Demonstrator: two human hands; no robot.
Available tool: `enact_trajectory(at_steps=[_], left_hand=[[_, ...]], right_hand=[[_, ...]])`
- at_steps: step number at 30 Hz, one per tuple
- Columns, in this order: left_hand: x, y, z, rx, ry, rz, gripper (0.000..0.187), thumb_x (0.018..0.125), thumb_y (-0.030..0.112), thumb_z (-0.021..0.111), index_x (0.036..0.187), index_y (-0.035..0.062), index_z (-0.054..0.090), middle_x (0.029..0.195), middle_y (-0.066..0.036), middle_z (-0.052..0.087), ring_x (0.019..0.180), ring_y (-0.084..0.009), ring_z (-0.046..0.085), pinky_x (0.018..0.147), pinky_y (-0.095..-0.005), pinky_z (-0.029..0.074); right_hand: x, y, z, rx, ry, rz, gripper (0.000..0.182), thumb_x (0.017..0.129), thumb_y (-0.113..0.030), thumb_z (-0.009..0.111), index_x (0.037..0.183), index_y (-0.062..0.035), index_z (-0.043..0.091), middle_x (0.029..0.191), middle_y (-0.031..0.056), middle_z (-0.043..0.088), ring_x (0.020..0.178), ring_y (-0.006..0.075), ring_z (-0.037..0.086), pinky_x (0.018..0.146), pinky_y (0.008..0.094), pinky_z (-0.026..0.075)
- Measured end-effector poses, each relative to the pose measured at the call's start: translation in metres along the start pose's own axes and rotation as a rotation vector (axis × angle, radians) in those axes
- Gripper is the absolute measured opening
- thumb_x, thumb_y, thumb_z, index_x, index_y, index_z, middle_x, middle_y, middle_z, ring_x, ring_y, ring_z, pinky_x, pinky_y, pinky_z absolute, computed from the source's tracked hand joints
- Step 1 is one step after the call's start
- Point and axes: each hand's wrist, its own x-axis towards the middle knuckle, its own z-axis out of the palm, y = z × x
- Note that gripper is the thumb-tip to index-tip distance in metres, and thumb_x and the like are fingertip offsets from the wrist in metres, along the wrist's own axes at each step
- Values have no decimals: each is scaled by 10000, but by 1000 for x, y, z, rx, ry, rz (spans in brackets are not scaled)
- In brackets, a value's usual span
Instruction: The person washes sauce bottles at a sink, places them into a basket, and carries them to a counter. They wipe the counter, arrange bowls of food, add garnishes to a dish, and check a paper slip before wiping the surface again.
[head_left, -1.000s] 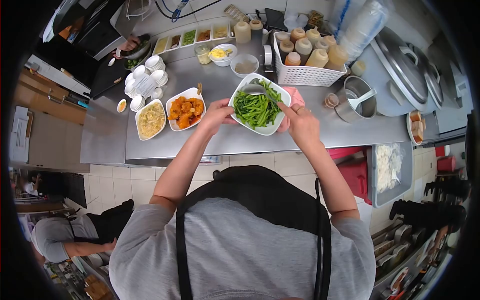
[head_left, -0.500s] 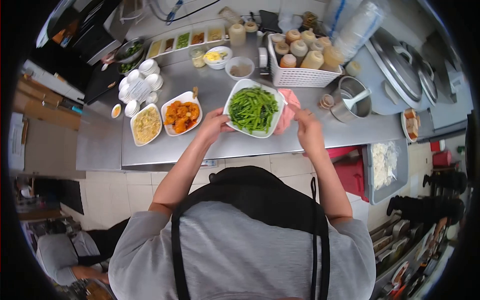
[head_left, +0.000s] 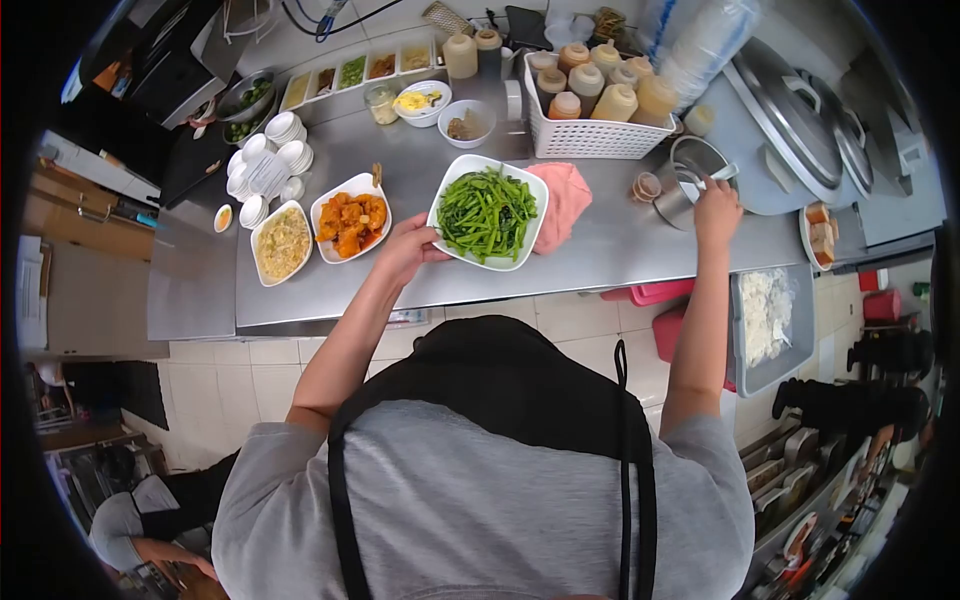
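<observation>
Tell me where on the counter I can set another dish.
Best, the counter between the pink cloth and the pot, though the right hand is at the pot. A smaller patch lies between the orange food and the greens, beyond the left hand. The back is crowded with bowls and a basket.

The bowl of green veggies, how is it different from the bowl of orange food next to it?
The green-veggie bowl holds thin green stalks; the orange-food bowl holds saucy chunks. The left hand holds the green-veggie bowl's edge; no hand touches the orange-food bowl. Both bowls are white with rounded corners.
</observation>
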Motion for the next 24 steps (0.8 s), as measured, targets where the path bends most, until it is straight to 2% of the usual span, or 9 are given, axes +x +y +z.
enact_trajectory(at_steps=[2, 6, 10, 13, 15, 16, 18, 22, 24], left_hand=[[-1, -3, -3, -5, 5, 3, 274, 785, 43, 453, 1047, -25, 493, 971, -116, 581, 836, -191, 603, 734, -306, 506], [-6, -2, -4, -24, -9, 11, 309, 775, 39, 458, 1074, -30, 485, 983, -116, 580, 850, -194, 602, 739, -317, 508], [-13, -1, -3, -3, -4, 12, 341, 755, 27, 456, 1090, -36, 481, 984, -116, 579, 860, -194, 598, 742, -321, 509], [-14, -3, -5, -1, -48, 0, 344, 740, 19, 446, 1075, -38, 495, 983, -118, 578, 867, -193, 595, 740, -322, 510], [-12, -3, -5, 68, -107, -28, 381, 735, 26, 439, 1106, -52, 471, 997, -118, 572, 857, -204, 599, 773, -351, 500], [-12, -3, -2, 79, -125, -44, 365, 739, 31, 440, 1092, -50, 485, 980, -113, 578, 846, -195, 601, 751, -333, 509], [-9, -1, 3, 108, -142, -70, 356, 740, 31, 443, 1084, -50, 491, 972, -112, 579, 839, -190, 603, 736, -322, 514], [-6, 4, 12, 143, -167, -132, 347, 740, 33, 455, 1073, -56, 497, 960, -120, 578, 818, -175, 605, 706, -291, 524], [-5, 4, 15, 136, -172, -149, 349, 739, 35, 459, 1073, -60, 496, 959, -124, 577, 816, -174, 606, 708, -288, 523]], right_hand=[[6, -46, -14, 259, 5, -95, 162, 754, -134, 530, 880, -85, 620, 779, 101, 578, 714, 283, 563, 639, 395, 452], [-39, -131, 52, 669, -161, -133, 149, 754, -183, 563, 766, -40, 601, 809, 129, 565, 728, 300, 561, 671, 402, 451], [-52, -165, 96, 496, -148, -157, 162, 721, -135, 586, 853, -44, 602, 821, 143, 568, 724, 312, 561, 655, 383, 456], [-24, -172, 84, 788, -315, 8, 185, 740, -130, 595, 905, -46, 584, 847, 92, 589, 719, 245, 571, 661, 342, 454], [3, -183, 46, 1637, -670, 161, 147, 780, -143, 585, 884, -40, 573, 866, 25, 589, 712, 142, 546, 655, 277, 438], [12, -188, 29, 1636, -676, 160, 147, 780, -143, 585, 884, -40, 573, 866, 25, 589, 712, 142, 546, 655, 277, 438], [26, -203, 0, 1682, -990, -128, 270, 772, -276, 613, 838, -14, 605, 895, 57, 602, 798, 147, 555, 708, 303, 442], [29, -234, 10, 1430, -1089, -510, 384, 714, -390, 639, 764, -10, 624, 788, 100, 621, 750, 175, 576, 686, 313, 447], [31, -240, -5, 1262, -1070, -579, 401, 708, -412, 629, 768, -16, 628, 804, 116, 620, 748, 205, 586, 678, 326, 451]])
